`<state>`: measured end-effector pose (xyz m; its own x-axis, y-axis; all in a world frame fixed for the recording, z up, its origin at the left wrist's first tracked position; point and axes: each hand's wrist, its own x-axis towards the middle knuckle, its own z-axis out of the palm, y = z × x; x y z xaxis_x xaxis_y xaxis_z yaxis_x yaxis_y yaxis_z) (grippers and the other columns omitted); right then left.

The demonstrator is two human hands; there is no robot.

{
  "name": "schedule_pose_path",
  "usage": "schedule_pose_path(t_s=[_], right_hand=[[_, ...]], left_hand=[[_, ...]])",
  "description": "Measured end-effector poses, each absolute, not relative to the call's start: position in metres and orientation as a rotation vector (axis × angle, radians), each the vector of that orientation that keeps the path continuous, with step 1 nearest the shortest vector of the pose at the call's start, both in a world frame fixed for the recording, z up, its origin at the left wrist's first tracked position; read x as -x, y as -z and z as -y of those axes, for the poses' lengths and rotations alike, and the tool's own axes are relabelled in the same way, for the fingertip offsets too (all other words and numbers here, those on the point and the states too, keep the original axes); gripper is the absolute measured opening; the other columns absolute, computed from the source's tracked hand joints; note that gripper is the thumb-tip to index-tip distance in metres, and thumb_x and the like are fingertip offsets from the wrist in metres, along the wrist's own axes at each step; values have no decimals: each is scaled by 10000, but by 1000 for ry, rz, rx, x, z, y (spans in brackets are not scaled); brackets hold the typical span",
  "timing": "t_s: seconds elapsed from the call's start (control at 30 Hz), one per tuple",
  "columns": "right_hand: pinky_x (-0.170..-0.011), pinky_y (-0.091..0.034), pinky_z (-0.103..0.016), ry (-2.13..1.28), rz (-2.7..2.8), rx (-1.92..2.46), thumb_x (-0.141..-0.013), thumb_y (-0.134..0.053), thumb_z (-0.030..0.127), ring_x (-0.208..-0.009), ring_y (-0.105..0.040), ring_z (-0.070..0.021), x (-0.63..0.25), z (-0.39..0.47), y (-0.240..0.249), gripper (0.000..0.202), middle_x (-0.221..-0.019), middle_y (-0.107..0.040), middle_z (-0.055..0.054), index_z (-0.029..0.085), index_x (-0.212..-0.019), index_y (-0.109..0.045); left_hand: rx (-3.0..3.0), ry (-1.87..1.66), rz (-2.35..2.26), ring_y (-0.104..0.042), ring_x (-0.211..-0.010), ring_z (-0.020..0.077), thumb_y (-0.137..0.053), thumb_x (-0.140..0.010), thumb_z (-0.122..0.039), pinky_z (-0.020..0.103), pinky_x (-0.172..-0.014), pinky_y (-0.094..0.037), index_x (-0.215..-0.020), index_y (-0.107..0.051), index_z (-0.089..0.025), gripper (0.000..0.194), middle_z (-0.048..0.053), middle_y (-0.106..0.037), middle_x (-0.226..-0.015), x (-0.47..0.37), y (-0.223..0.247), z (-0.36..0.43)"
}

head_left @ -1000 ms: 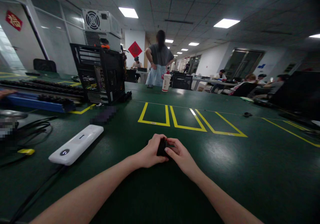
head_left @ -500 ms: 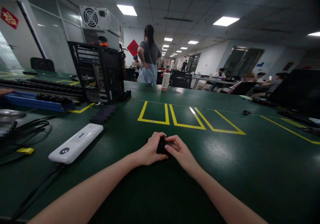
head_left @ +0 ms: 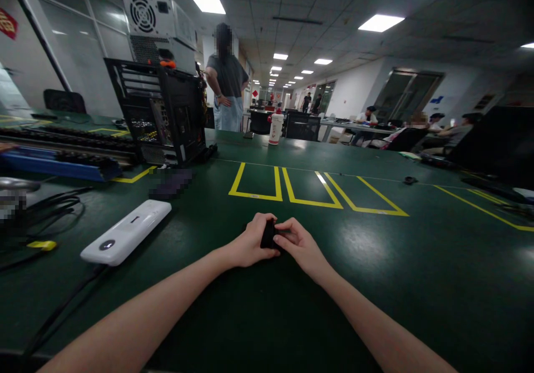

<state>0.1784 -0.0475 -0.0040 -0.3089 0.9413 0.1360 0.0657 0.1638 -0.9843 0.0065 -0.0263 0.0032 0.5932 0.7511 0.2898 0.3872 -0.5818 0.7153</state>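
A small black block [head_left: 268, 235], whose kind I cannot make out, is held low over the green table in front of me. My left hand [head_left: 250, 244] is closed around its left side, the thumb below and the fingers above. From the right, my right hand [head_left: 297, 243] has thumb and forefinger pinched together at the block's right edge. The fingers hide most of the block, and any smaller part between the right fingertips cannot be made out.
Left of my hands lies a white power bank [head_left: 129, 233] with a black cable. Farther back stand an open black computer case [head_left: 167, 112] and a white-and-red bottle [head_left: 275, 128]. Yellow tape outlines [head_left: 255, 197] mark the green table [head_left: 375, 284]. A person [head_left: 227, 78] stands beyond.
The view has tilted and shifted slightly. The standing person appears farther left and turned differently. Both hands keep nearly the same grip on the black block.
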Motion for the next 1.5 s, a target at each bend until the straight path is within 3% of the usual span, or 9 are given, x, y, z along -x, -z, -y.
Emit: schedule_pose_path(t_s=[0.27,0.67,0.9,1.2,1.5], right_hand=[[-913,-414,-367,-1275,1609,1049,-763,-532,206,-1037,-521,-176,-179,50,0,246,-1067,-524,-25,232,-1002,-477],[-813,-473,-348,-1254,1579,1031,-754,-549,272,-958,-555,-187,-178,49,3,130,-948,-519,-5,222,-858,-488],[-891,-423,-371,-1252,1639,1064,-769,-521,260,-1023,-518,-182,-178,53,-4,272,-1069,-509,-23,249,-1037,-470],[-813,-460,-328,-1196,1633,999,-774,-521,262,-937,-554,-168,-178,52,4,85,-947,-507,-2,219,-838,-485],[-876,-431,-359,-1211,1676,1065,-782,-505,247,-1006,-519,-174,-178,53,-2,246,-1055,-506,-22,247,-1026,-471]], left_hand=[[-2242,-786,-878,-447,-1013,234,-645,-661,-264,412,-866,-407,-1164,-321,-248,598,60,-402,-1109,-7,-3,26],[-2205,-757,-873,-443,-1019,241,-641,-663,-266,429,-880,-396,-1148,-332,-245,575,60,-396,-1121,-6,-11,30],[-2151,-764,-938,-461,-1001,243,-666,-624,-212,423,-838,-426,-1129,-338,-249,604,54,-402,-1094,-11,-1,24],[-2201,-789,-875,-447,-1011,239,-662,-637,-245,434,-873,-401,-1140,-330,-240,602,60,-402,-1101,-9,-1,24],[-2142,-769,-925,-457,-1007,246,-674,-619,-228,430,-844,-422,-1125,-339,-246,608,59,-402,-1102,-11,3,21]])
